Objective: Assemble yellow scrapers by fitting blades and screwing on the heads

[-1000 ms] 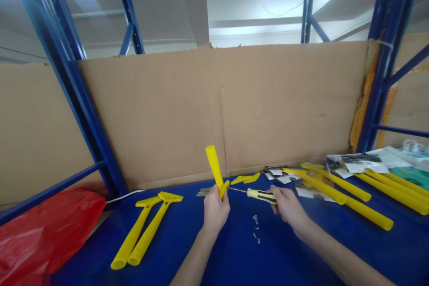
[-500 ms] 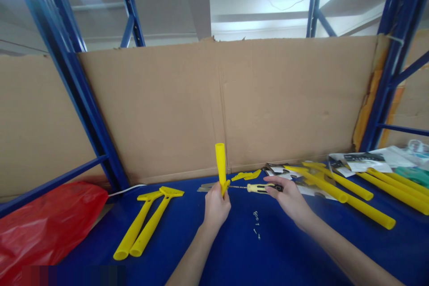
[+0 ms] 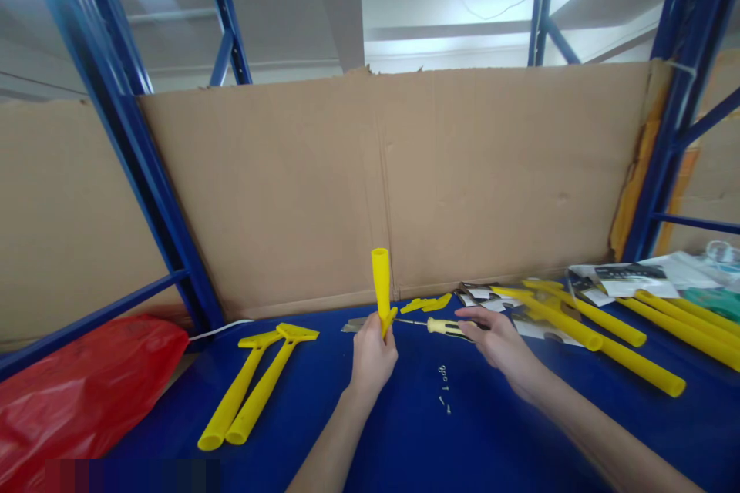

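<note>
Pinches a yellow handle (image 3: 381, 283) upright with fingers of the left hand (image 3: 374, 354) — grips a screwdriver (image 3: 446, 328) with fingers of the right hand (image 3: 498, 339), pointing toward the yellow handle.

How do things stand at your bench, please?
Left hand grips yellow handle, open end up. Right hand holds screwdriver, shaft toward handle. Nothing in between; screws lie aside.

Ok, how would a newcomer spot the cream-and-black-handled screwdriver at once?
Find the tall brown cardboard panel behind the flat blue work surface. In front of it, right of the upright yellow tube, look to the right-hand grip. That holds the screwdriver, set apart from the small yellow pieces behind by its cream-and-black handle and thin metal shaft.
</note>
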A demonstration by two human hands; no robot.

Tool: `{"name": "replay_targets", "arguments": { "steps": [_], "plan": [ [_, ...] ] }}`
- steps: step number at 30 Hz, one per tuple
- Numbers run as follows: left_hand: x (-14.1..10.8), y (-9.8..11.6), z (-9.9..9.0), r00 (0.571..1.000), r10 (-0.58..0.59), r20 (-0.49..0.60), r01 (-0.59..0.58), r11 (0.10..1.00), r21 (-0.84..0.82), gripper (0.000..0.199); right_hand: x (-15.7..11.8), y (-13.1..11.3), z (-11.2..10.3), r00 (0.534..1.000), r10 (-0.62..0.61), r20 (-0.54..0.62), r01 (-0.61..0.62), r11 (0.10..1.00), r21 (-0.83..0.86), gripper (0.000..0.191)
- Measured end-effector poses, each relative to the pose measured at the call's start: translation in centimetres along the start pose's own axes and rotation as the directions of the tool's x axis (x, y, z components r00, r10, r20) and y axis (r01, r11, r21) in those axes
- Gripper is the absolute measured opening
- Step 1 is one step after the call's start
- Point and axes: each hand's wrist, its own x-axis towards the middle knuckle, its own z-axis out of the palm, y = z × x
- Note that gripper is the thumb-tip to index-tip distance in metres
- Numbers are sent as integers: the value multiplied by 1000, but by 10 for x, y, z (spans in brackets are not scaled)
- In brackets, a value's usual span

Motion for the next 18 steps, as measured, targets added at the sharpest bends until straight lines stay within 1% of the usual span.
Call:
{"name": "replay_targets", "arguments": {
  "steps": [2,3,4,6,8,9,10,11,12,13,15,18],
  "plan": [
    [1,0,1,999,21,-31,-21,1000,-21,13,-1,1,0,992,121,38,-123,990,69,31],
    [2,0,1,999,13,-47,-14,999,-36,13,-1,1,1,986,151,67,-156,983,95,33],
    [3,0,1,998,-8,-60,5,999,-50,12,-1,2,1,984,150,92,-159,982,106,35],
    [5,-2,1,995,-69,-78,65,996,-61,11,2,5,1,992,85,89,-92,993,72,37],
    [7,-5,0,984,-148,-101,144,988,-51,10,8,8,-2,998,-50,26,51,997,-54,37],
    [8,-7,-2,975,-191,-117,187,981,-45,9,11,10,-5,990,-138,-3,136,979,-152,37],
    [8,-8,-5,964,-229,-135,225,973,-44,8,14,12,-7,974,-226,-11,216,941,-259,35],
    [9,-10,-7,953,-260,-153,255,966,-54,9,15,14,-10,954,-299,-2,279,891,-358,34],
    [10,-11,-11,944,-283,-169,274,959,-75,12,16,15,-12,939,-344,14,314,839,-445,35],
    [10,-11,-14,937,-299,-178,284,953,-106,16,16,16,-15,930,-365,38,331,789,-518,35],
    [11,-11,-20,933,-311,-178,280,943,-180,20,15,18,-18,931,-354,86,327,710,-624,37],
    [11,-7,-25,949,-264,-173,217,944,-249,15,15,20,-21,943,-298,145,309,634,-709,35]
  ]
}}
